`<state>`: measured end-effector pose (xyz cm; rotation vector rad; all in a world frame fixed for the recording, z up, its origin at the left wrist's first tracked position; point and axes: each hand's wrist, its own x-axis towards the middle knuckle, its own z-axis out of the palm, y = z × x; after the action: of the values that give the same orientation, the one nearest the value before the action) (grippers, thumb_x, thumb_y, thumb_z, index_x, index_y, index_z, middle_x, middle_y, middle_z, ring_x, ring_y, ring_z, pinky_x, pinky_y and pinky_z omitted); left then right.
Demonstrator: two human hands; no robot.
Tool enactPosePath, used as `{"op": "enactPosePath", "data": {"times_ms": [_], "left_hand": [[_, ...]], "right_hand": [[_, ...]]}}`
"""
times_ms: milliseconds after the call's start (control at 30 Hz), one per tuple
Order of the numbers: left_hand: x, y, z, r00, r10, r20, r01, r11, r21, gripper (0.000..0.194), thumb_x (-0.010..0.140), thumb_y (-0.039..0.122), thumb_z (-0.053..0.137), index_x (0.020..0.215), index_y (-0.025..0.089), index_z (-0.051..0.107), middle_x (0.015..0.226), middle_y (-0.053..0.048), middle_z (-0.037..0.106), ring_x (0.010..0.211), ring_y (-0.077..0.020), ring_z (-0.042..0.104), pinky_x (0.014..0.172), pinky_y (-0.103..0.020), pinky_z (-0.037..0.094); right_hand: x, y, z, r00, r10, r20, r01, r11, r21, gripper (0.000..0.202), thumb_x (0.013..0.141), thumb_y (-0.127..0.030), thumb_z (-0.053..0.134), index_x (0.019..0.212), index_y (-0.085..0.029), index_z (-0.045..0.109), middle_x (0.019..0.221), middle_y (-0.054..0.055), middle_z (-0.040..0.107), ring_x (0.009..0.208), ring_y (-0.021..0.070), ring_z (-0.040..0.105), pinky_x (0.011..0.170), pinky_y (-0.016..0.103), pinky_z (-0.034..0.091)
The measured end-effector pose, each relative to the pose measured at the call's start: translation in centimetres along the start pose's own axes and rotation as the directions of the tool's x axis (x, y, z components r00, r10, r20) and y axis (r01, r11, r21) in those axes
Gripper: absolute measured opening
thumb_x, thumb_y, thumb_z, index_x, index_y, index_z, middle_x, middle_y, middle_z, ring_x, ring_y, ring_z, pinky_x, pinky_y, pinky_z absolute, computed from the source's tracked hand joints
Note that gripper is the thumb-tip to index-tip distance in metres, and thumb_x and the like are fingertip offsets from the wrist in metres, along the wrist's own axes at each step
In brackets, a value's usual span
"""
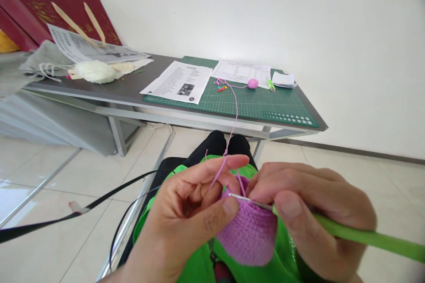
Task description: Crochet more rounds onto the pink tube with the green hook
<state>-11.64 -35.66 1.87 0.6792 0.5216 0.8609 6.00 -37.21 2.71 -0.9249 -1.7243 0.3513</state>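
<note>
L hand (191, 212) grips a pink crochet piece (250, 239) by its upper edge, thumb pressed nr the rim, index finger stretched out w/ pink yarn (237, 108) passing over it. The piece is cup-shaped, open end up, low in front of the person's lap, btwn both hands. R hand (315, 212) is closed around a crochet hook (388, 243) — green handle, metal shaft lying across the rim, tip right by the L thumb. Can't tell if the tip sits inside a stitch.

The yarn runs from L hand up to the bench (126, 77), onto a green cutting mat (282, 104), where loose loops lie beside a few colored stitch markers (222, 89); a strand goes on to a small pink yarn ball (253, 83). Just R of the ball: green snips (271, 86), then a stack of white paper slips (283, 80). Printed sheet w/ photo (175, 82) lies partly on the mat, 2nd printed sheet (242, 70) behind the ball. Far L end of bench — white yarn skein (95, 72), w/ a dark red gift bag (76, 13) behind it.
</note>
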Motion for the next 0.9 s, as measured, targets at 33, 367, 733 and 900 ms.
{"op": "enactPosePath", "data": {"times_ms": [33, 367, 733, 900], "left_hand": [[0.0, 0.0, -0.1, 1.000, -0.018, 0.022, 0.018, 1.000, 0.000, 0.029, 0.089, 0.018, 0.084, 0.115, 0.031, 0.086, 0.084, 0.003, 0.071, 0.075, -0.0052, 0.064, 0.073, -0.009, 0.051], [0.0, -0.6, -0.3, 0.988, -0.103, 0.117, 0.094, 0.993, 0.074, 0.030, 0.093, 0.022, 0.081, 0.119, 0.037, 0.083, 0.086, 0.003, 0.069, 0.070, -0.0045, 0.056, 0.067, -0.008, 0.047], [0.3, -0.3, -0.4, 0.984, -0.147, 0.103, 0.141, 0.988, 0.063, 0.033, 0.093, 0.022, 0.082, 0.121, 0.041, 0.081, 0.087, 0.005, 0.072, 0.074, -0.0048, 0.063, 0.070, -0.009, 0.049], [0.1, 0.1, 0.1, 0.982, -0.148, 0.115, 0.152, 0.988, -0.026, 0.030, 0.090, 0.018, 0.084, 0.115, 0.033, 0.085, 0.085, 0.003, 0.071, 0.071, -0.0050, 0.062, 0.069, -0.010, 0.052]], "right_hand": [[0.4, -0.2, -0.8, 0.997, 0.018, 0.078, -0.024, 0.997, 0.070, 0.035, 0.107, -0.028, 0.055, 0.075, -0.016, 0.063, 0.061, -0.003, 0.064, 0.053, 0.0084, 0.064, 0.048, 0.019, 0.051], [1.2, -1.9, -3.1, 0.964, -0.067, 0.257, 0.123, 0.970, -0.209, 0.031, 0.104, -0.038, 0.063, 0.079, -0.023, 0.073, 0.065, 0.000, 0.067, 0.060, 0.0142, 0.067, 0.053, 0.025, 0.057], [0.5, -1.2, -2.3, 0.971, -0.035, 0.236, 0.095, 0.965, -0.246, 0.031, 0.102, -0.039, 0.066, 0.075, -0.023, 0.072, 0.064, 0.001, 0.064, 0.058, 0.0151, 0.064, 0.049, 0.025, 0.055], [0.8, -1.4, -2.7, 0.963, -0.063, 0.264, 0.115, 0.975, -0.189, 0.047, 0.113, -0.026, 0.040, 0.074, -0.018, 0.065, 0.063, -0.001, 0.065, 0.055, 0.0081, 0.064, 0.053, 0.017, 0.055]]}}
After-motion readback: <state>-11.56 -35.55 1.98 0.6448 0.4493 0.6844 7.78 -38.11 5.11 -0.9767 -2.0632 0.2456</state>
